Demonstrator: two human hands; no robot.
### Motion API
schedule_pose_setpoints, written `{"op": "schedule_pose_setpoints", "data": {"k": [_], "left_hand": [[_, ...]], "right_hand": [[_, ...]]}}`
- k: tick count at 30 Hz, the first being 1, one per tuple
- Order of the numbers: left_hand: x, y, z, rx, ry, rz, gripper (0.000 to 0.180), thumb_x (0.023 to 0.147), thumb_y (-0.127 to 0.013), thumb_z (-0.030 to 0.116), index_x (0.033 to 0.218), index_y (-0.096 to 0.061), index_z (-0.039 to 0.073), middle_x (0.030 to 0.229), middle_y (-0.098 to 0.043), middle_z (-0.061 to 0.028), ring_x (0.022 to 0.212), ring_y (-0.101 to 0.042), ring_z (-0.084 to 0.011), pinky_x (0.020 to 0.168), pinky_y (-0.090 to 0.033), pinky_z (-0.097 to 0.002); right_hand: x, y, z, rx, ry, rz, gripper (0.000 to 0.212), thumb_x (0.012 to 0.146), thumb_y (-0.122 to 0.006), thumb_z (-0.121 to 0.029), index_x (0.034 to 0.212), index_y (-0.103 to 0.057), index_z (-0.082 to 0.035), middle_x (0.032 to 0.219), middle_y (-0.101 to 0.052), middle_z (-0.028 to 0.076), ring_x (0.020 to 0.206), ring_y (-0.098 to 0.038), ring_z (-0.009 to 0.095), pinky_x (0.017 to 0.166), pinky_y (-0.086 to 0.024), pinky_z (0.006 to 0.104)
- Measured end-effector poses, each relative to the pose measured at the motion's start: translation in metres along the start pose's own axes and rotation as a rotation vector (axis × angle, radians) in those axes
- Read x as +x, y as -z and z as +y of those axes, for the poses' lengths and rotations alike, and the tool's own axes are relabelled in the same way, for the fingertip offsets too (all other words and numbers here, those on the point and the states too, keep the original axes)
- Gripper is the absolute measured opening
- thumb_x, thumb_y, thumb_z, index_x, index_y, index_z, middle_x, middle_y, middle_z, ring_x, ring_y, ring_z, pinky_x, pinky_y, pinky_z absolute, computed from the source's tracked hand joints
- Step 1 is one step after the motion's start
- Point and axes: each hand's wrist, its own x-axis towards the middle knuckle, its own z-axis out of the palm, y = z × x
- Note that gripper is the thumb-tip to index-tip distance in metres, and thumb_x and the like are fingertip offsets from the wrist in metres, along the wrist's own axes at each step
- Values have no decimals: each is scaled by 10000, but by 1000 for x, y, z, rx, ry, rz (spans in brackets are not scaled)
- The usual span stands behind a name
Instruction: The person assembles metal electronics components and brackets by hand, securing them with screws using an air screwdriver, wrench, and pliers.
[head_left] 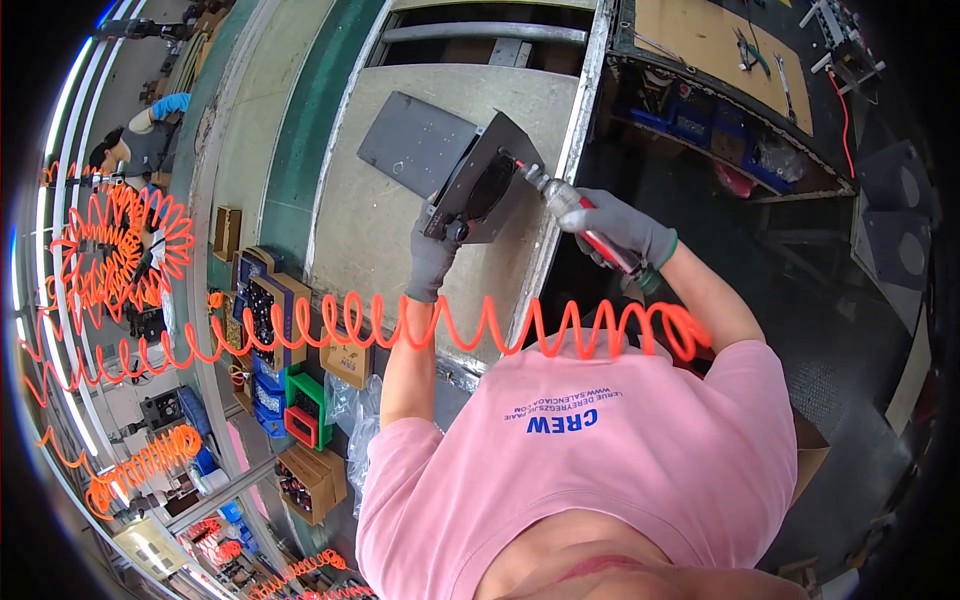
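A dark grey sheet-metal housing (420, 145) lies on the pale worktop, its perforated end panel (510, 150) facing me at a slant. A dark round part shows on that panel, with a black knob-like piece at its lower left. My left hand (432, 262), in a grey glove, is closed on the panel's lower left corner; its fingertips are partly hidden. In my gloved right hand (622, 228) is a red and silver air screwdriver (568, 205). Its bit reaches the panel's right side, near the upper edge; I cannot tell whether a screw is there.
An orange coiled air hose (490, 325) stretches across the front, over my left forearm. Small parts boxes (278, 310) and a green bin (306, 400) stand at left. A dark bench (720, 70) with hand tools is at far right. Another person (140, 140) works at far left.
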Motion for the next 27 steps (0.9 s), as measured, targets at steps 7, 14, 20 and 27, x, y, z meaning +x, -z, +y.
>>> {"op": "schedule_pose_setpoints", "data": {"k": [7,14,20,27], "left_hand": [[-4,0,3,137,-123,43,317,739,-661,73,1050,-612,32,1062,-599,-98,989,-565,-219,832,-447,-314],[-4,0,-32,-195,65,-2,346,746,-669,96,1081,-591,55,1014,-589,-68,903,-552,-183,769,-456,-312],[-4,-4,-29,-102,-11,32,375,739,-668,96,1098,-577,37,1061,-570,-74,931,-551,-177,800,-448,-306],[-37,-47,2,-355,145,612,432,746,-542,-8,1169,-456,-5,1032,-516,-89,894,-518,-145,746,-446,-262]], "right_hand": [[-10,4,-17,46,9,-40,403,730,-683,-293,1004,-522,-46,642,-526,35,470,-499,87,399,-417,239],[-6,4,2,12,-48,-16,364,731,-682,-303,920,-536,-28,645,-539,43,453,-522,122,394,-430,266],[-7,0,0,16,-23,12,388,739,-676,-301,959,-522,-21,614,-526,38,421,-507,123,373,-420,264],[-2,-1,0,-15,34,68,373,722,-690,-311,904,-505,-43,590,-508,29,407,-489,111,370,-407,243]]}}
